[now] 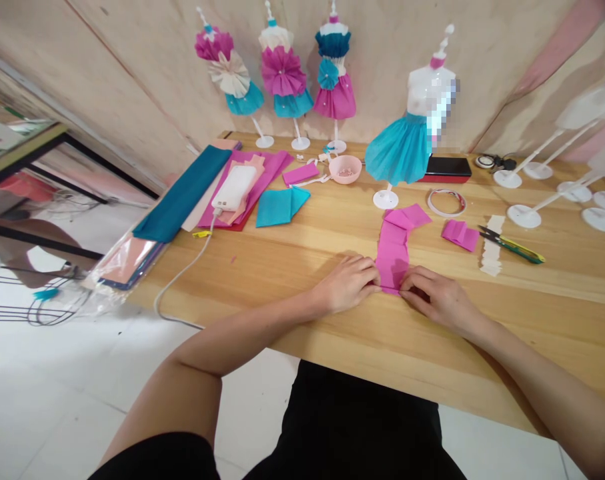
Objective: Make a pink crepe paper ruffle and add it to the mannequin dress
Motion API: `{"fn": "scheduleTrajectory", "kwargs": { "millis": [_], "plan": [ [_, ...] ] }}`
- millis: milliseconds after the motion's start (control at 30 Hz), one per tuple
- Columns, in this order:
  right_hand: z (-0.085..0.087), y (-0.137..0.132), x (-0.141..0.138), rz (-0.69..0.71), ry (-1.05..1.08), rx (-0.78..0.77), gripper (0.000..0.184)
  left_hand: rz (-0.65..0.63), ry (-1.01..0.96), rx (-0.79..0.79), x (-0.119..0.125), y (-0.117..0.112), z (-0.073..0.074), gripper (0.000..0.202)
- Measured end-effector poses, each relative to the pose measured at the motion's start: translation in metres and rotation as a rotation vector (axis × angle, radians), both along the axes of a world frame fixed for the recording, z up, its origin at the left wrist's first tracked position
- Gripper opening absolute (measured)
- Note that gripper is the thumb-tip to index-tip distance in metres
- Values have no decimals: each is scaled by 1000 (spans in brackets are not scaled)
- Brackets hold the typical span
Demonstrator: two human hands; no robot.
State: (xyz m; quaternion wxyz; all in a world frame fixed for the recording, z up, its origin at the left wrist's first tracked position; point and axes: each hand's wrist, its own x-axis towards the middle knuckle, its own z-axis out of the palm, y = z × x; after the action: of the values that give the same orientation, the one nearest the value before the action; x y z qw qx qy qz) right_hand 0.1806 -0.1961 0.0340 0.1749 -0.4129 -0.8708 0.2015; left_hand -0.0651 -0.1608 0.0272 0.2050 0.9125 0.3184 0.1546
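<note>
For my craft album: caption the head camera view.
Left hand and right hand hold a pink crepe-paper strip on a wooden table, before paper-dress mannequins.

I see crinkly, matt pink paper (393, 250) on a smooth, shiny wood surface (262, 280), and a pink plastic bowl (345, 169).

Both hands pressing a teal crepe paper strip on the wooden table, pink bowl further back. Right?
Wrong colour: the crepe paper strip under the left hand and right hand is pink, not teal, as the head view shows. The rest stands: it lies on the wooden table, with the pink bowl further back.
</note>
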Motion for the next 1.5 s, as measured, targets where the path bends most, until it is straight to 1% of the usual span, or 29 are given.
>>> {"fn": "scheduleTrajectory", "kwargs": {
  "millis": [200, 333, 467, 600, 833, 1000, 1100, 1233, 1400, 1500],
  "plan": [
    [0, -2, -4, -50, -16, 48, 10, 37, -19, -31, -1, 1, 1, 18],
    [-2, -5, -8, -133, -21, 109, 9, 55, -57, -65, -1, 2, 2, 16],
    [-6, -5, -9, -183, -36, 134, 6, 75, -75, -81, 0, 2, 2, 19],
    [-9, -4, -9, -205, -72, 117, 6, 91, -72, -82, 1, 2, 1, 19],
    [-6, -4, -10, -210, -98, 93, 7, 98, -64, -64, 2, 3, -2, 12],
    [-6, -4, -11, -217, -116, 113, 7, 106, -30, -38, 4, 0, 0, 12],
    [-8, -5, -10, -244, -128, 120, 8, 125, 3, -22, 4, -3, 3, 13],
    [-10, -4, -8, -262, -107, 120, 8, 183, 14, -27, 4, -5, 5, 12],
    [-7, -5, -7, -247, -108, 111, 8, 102, -43, -46, 3, -3, 3, 9],
    [-6, -8, -8, -236, -116, 114, 9, 93, -50, -38, 3, -2, 1, 11]
  ]
}}
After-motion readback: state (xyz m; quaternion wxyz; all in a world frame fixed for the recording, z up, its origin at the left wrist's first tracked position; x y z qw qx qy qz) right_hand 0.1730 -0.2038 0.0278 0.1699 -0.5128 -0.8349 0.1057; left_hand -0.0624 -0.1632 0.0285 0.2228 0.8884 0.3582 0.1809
